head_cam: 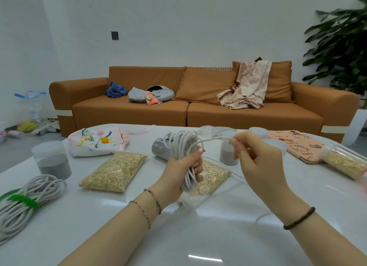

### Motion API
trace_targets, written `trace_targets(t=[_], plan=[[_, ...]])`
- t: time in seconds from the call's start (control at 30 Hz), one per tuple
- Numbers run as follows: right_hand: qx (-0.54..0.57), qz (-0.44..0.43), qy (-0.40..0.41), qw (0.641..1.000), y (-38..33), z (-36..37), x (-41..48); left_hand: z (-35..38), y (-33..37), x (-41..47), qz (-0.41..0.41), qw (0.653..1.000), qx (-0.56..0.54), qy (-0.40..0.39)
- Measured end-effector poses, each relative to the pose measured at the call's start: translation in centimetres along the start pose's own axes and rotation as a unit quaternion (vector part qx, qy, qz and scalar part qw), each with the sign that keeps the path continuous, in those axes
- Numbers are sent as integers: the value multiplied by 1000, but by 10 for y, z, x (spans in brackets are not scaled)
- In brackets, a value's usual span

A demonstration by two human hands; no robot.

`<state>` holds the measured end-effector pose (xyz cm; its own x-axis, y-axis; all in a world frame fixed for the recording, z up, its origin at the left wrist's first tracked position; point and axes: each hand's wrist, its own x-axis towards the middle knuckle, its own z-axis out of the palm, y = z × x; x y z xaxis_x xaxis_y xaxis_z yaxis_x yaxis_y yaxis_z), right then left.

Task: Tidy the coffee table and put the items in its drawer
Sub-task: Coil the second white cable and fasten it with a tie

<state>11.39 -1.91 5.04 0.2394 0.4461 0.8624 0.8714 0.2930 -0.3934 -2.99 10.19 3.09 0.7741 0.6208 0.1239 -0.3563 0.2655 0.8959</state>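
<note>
1. Coffee table (198,236), head view: the glossy white top carries many loose items, and its drawer is out of sight, so the tidying looks to be at an early stage.
2. Held above the middle of the table is a white cable coil (182,144). The left hand (178,174) has its fingers and thumb curled round the coil's lower half.
3. The right hand (258,160) pinches the cable's free strand between thumb and fingertips, just right of the coil's top. A thin tail of the same cable trails down to the tabletop.
4. The step in hand appears to be winding the loose end onto the coil.
5. On the table lie a second cable bundle (29,196) bound by a green strap (23,202), two bags of oats (115,170), a lidded tub of grey powder (51,160), a drawstring pouch (95,140) and a pink notebook (296,144).
6. Next, I judge, the tail must be wrapped and secured so the loops stay together, and then the drawer must be found and opened.
7. Behind the table stands an orange sofa (198,110) strewn with clothes.
</note>
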Motion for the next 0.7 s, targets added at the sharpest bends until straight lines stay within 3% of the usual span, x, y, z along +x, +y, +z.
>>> trace_targets(t=[0.2,0.37,0.57,0.7], plan=[[152,169,-14,974,-5,5,-1,10,-8,-8,12,992,117,-35],[31,111,-121,986,4,17,-15,25,-15,-16,45,985,157,-57],[-6,60,-119,991,4,18,-12,21,-18,-10,69,990,111,53],[-38,37,-91,994,2,25,-17,19,-20,-8,81,989,100,77]])
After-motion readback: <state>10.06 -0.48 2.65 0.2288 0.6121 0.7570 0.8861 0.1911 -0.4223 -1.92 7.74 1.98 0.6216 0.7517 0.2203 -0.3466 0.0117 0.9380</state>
